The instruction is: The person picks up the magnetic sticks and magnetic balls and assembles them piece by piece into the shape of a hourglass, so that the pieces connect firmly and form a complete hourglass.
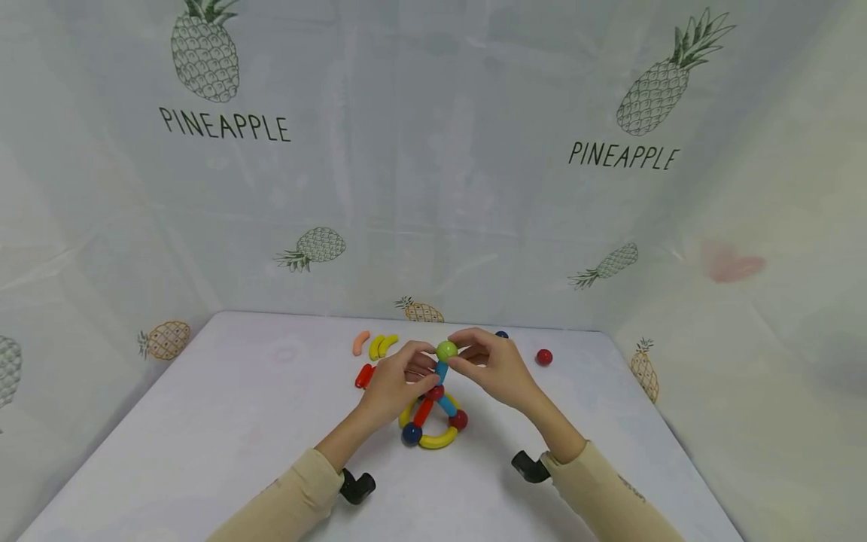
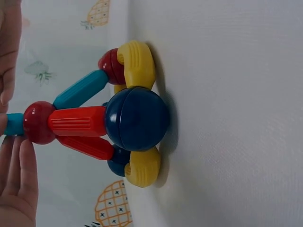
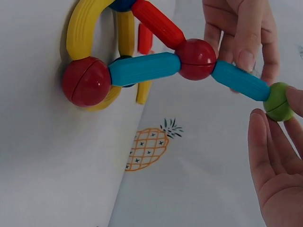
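Observation:
A structure of magnetic rods and balls stands on the table. Its base is a ring of yellow curved rods (image 1: pixel 439 439) joined by a red ball (image 3: pixel 86 82) and two dark blue balls (image 2: pixel 137 118). Two red rods (image 2: pixel 78 121) and a light blue rod (image 3: pixel 144 68) slope up to a red ball (image 3: pixel 197 59). Above this, a tilted light blue rod (image 3: pixel 240 80) carries a green ball (image 1: pixel 446 351). My right hand (image 1: pixel 497 370) pinches the green ball between thumb and fingers. My left hand (image 1: pixel 395 382) holds the upper blue rod, thumb in front and fingers behind.
Behind my left hand lie red rods (image 1: pixel 364 376), two yellow curved rods (image 1: pixel 383 346) and an orange-pink curved rod (image 1: pixel 361 343). A loose red ball (image 1: pixel 544 357) and a dark blue ball (image 1: pixel 501 334) lie back right. A pineapple-print curtain (image 1: pixel 433 188) hangs behind the table.

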Demonstrator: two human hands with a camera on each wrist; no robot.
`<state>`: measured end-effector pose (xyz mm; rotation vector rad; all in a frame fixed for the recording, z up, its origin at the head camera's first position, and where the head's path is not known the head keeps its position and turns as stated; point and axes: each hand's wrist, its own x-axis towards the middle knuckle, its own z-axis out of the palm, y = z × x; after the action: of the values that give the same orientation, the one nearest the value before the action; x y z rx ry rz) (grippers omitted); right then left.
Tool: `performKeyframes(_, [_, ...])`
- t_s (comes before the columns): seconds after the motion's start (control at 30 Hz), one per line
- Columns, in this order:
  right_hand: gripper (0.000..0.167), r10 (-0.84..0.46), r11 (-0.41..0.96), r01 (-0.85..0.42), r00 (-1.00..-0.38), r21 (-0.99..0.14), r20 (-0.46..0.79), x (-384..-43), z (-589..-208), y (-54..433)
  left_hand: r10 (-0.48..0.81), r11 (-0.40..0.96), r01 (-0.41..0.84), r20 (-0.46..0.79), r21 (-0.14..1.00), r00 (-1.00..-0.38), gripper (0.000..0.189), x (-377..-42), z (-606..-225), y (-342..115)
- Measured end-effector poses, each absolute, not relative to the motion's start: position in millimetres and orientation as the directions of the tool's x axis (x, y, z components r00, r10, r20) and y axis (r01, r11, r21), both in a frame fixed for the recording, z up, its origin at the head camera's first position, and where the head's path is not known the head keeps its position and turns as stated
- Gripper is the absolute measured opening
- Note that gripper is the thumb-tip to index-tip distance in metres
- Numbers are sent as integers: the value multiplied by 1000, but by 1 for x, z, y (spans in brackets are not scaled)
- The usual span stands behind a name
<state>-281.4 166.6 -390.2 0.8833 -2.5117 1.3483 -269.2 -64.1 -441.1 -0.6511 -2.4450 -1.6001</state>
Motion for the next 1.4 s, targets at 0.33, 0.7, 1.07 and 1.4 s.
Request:
performKeyframes(0.33, [30,-417,436,-551,-824,-712,383,-282,-391,162,287,386,487,400,783,-870,64,-269,-441,-64])
performKeyframes(0.7, [31,-419,450,-550,-826,-704,378,-283,-393,162,313,389,506,406,770,-859,66,-269,-440,-65])
performKeyframes(1.07, [35,-423,412,-533,-831,-739,363,-280,-394,163,312,367,482,383,796,-870,66,-271,-441,-71])
performKeyframes(1.4, [35,-417,400,-514,-839,-759,349,-277,-400,176,202,529,406,355,745,-913,44,-295,-446,-125])
